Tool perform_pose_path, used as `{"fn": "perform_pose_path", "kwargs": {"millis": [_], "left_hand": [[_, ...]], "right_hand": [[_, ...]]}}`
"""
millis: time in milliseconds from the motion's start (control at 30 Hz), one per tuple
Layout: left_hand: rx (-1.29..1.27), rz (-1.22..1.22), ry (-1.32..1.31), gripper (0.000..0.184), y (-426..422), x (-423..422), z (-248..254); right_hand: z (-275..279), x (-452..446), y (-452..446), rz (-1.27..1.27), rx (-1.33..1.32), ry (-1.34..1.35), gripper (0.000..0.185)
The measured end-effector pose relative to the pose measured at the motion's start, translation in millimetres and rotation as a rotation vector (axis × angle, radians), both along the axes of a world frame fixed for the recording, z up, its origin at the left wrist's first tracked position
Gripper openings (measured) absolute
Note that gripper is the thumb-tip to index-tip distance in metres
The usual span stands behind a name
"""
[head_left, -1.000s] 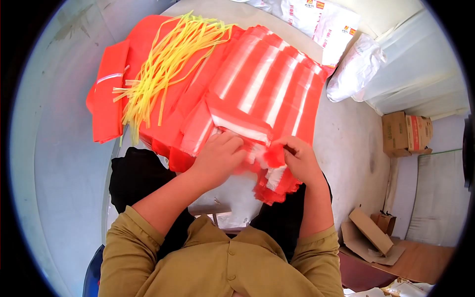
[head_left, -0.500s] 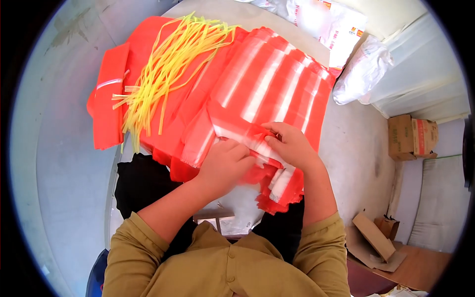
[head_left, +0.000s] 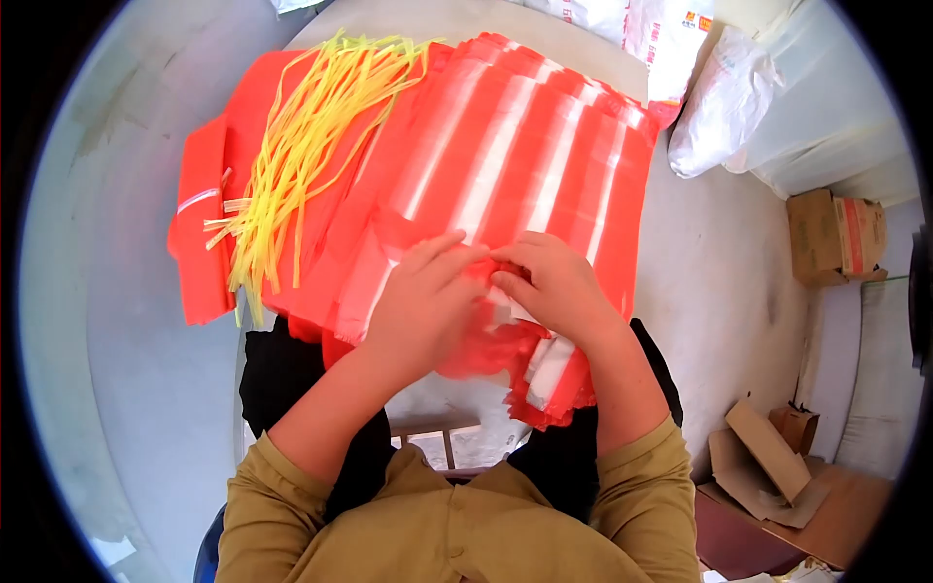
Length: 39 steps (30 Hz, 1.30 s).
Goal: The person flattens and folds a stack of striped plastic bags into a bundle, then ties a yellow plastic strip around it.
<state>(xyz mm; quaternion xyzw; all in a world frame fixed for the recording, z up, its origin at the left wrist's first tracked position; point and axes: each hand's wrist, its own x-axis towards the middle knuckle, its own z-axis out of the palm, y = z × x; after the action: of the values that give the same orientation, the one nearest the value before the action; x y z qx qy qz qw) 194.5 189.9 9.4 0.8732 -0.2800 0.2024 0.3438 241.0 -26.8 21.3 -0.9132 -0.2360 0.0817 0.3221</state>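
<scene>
A thick stack of red plastic bags [head_left: 505, 146] with pale shiny stripes lies in front of me. Over its near edge my left hand [head_left: 418, 301] has its fingers stretched and slightly apart, resting on the film; its thumb is hidden. My right hand [head_left: 556, 290] is beside it, thumb and curled fingers closed on a fold of the red film. Below the hands, a crumpled red and white bag end [head_left: 554, 379] hangs over my lap. Some film between the wrists is blurred.
Yellow plastic strips [head_left: 311, 155] lie loosely across the red pile on the left. Next to them is a folded red bundle [head_left: 202, 253] with a pale tie. White sacks [head_left: 724, 102] stand at the back right, cardboard boxes [head_left: 826, 238] and flattened cardboard [head_left: 758, 466] farther right.
My left hand has moved up and its fingers have straightened. My right hand has shifted slightly left, close to the left fingertips. The whole view has tilted a little.
</scene>
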Motion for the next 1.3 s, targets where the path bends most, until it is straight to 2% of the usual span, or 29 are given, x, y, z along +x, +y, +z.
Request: {"fn": "perform_pose_path", "kwargs": {"millis": [167, 267, 400, 500, 600, 767, 900, 1067, 1300], "left_hand": [[0.061, -0.128, 0.193, 0.01, -1, 27, 10], [0.059, -0.119, 0.42, 0.009, -2, 35, 9], [0.136, -0.182, 0.354, 0.01, -2, 50, 8], [0.102, -0.195, 0.327, 0.011, 0, 55, 1], [0.03, -0.164, 0.358, 0.012, -1, 54, -6], [0.014, -0.082, 0.404, 0.017, -2, 52, -2], [0.096, -0.227, 0.209, 0.032, 22, 49, -7], [0.274, -0.179, 0.178, 0.046, 32, 37, 10], [0.348, -0.168, 0.109, 0.042, 31, 39, 4]], "right_hand": [[-2, 6, -3, 0.014, 0.035, 0.054, 0.019], [-6, 7, -7, -0.023, 0.129, 0.068, 0.019], [-1, 1, -16, -0.18, 0.295, 0.026, 0.017], [10, -17, -25, 0.036, 0.215, -0.131, 0.021], [9, -31, -10, 0.174, 0.131, -0.258, 0.033], [-5, -39, 1, 0.162, -0.069, -0.381, 0.039], [-5, -40, 1, 0.155, -0.165, -0.438, 0.04], [-5, -36, -2, 0.156, -0.133, -0.49, 0.043], [-4, -36, -1, 0.117, -0.182, -0.549, 0.048]]}}
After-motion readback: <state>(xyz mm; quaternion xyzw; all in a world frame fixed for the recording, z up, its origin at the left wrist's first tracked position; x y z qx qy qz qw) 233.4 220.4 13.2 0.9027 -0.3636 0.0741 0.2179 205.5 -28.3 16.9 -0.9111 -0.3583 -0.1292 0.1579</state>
